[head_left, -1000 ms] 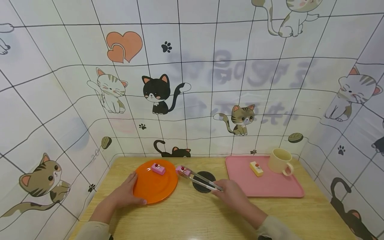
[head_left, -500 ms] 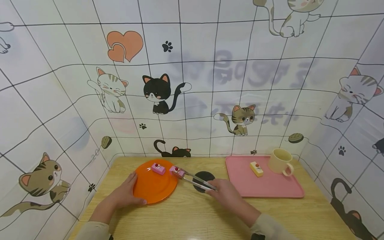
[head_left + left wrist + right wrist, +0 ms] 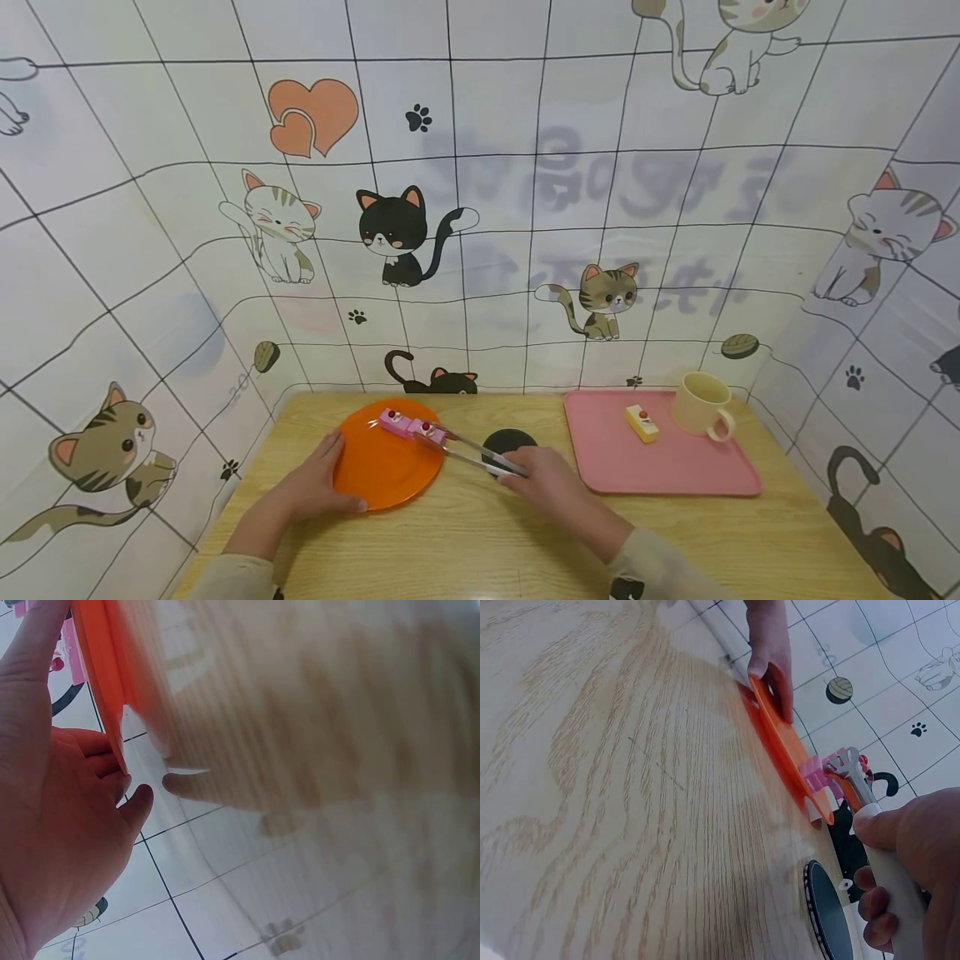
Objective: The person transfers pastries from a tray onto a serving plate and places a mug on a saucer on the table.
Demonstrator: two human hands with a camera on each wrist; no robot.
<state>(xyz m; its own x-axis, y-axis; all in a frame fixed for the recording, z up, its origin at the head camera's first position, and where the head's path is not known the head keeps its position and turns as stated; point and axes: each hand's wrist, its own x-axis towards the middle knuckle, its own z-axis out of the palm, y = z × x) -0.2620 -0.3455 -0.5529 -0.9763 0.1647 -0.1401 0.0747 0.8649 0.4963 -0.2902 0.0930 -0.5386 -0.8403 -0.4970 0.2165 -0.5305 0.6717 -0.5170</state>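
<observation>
My left hand (image 3: 311,485) holds the left rim of an orange plate (image 3: 384,482), thumb at the front and fingers round the far side. With my right hand (image 3: 558,493) I grip tongs (image 3: 891,889), which have a pale handle and metal ends. Between the tong tips is a pink toy cake slice (image 3: 425,431) topped with a red berry, over the plate's right part. A second pink toy cake slice (image 3: 392,421) lies on the plate at the back, right beside the held one. In the right wrist view the tongs partly hide the pink slices.
A round black coaster (image 3: 512,439) lies on the wooden table (image 3: 480,542), partly under the tongs. At the right, a pink tray (image 3: 663,475) bears a yellow toy cake slice (image 3: 641,422) and a cream mug (image 3: 697,404). Cat-print sheeting (image 3: 495,333) encloses the back and sides.
My right hand and the tongs have moved left, bringing the pink cake slice from the plate's right edge to beside the other slice. My left hand has stayed on the rim.
</observation>
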